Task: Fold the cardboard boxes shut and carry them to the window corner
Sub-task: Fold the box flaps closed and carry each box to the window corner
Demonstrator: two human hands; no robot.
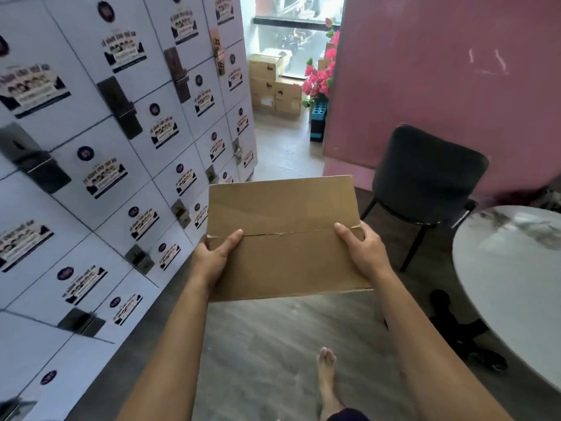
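A closed cardboard box [285, 238] is held out in front of the person, above the floor [273, 344]. The left hand [212, 256] grips its left edge, thumb lying flat on top near the flap seam, fingers hidden underneath. The right hand [362, 247] grips the right edge likewise. Stacked boxes [274, 83] sit far off by the window [291, 31].

Fingers of both hands [212, 256] hidden beneath the cardboard box [282, 238]; locker labels [104, 177] blurred, unreadable; round counter [516, 268] cut off at right edge.
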